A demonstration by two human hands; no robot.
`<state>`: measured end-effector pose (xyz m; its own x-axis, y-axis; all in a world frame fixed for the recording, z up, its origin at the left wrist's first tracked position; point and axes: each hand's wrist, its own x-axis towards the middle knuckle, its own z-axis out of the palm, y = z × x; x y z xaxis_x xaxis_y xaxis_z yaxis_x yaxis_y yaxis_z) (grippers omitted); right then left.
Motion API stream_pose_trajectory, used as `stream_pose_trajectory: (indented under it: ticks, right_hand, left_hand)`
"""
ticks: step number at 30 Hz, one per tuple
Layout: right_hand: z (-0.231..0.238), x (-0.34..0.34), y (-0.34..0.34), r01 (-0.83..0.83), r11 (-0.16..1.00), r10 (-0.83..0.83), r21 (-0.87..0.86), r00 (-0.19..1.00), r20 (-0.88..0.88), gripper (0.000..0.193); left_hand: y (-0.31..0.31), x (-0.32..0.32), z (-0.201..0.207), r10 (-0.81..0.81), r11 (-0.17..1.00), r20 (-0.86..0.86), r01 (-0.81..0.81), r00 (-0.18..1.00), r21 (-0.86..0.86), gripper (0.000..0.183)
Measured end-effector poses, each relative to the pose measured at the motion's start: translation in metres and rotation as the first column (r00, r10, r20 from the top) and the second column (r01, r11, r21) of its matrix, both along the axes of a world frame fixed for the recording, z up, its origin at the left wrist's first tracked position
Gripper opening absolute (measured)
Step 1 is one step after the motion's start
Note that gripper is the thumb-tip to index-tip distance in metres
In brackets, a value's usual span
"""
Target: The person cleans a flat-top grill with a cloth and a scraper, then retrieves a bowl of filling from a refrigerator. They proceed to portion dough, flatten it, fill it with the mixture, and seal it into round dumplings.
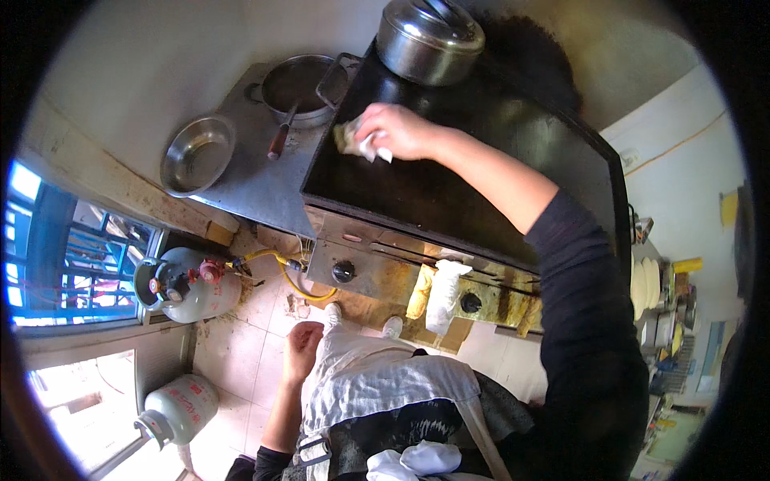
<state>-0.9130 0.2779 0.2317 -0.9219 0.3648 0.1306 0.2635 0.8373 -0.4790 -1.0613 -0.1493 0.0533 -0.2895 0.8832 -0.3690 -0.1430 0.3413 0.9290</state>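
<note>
My right hand is closed round a crumpled white rag with a brownish stain. It presses the rag on the dark flat griddle, near its left edge. A lidded metal pot stands on the griddle's far side, beyond that hand. Low beside the pale apron, my left hand hangs with its fingers loosely curled in. Nothing shows in it, and it touches neither the griddle nor the counter.
Left of the griddle, a metal counter carries a steel bowl and a pan with a wooden-handled utensil. White and yellow cloths hang below the griddle's front, beside a knob. Gas cylinders with a yellow hose stand at left.
</note>
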Motion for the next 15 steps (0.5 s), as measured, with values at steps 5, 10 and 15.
stream_pose_trajectory:
  ticks: [5, 10, 15]
  right_hand:
    - [0.015, 0.080, -0.069, -0.201, 0.979, 0.204, -0.041, 0.975, 0.091, 0.024]
    - [0.036, 0.201, -0.110, 0.005, 1.000, -0.006, 0.008, 0.969, 0.246, 0.020]
    - [0.057, 0.265, -0.133, 0.214, 0.976, -0.217, 0.045, 0.923, 0.319, 0.014]
  left_hand:
    - [0.012, -0.027, -0.008, -0.019, 0.998, 0.008, 0.020, 1.000, -0.059, 0.013]
    - [0.031, -0.026, -0.010, -0.145, 0.988, 0.001, 0.145, 0.989, -0.062, 0.013]
    - [0.037, -0.025, -0.013, -0.164, 0.986, -0.005, 0.164, 0.986, 0.017, 0.012]
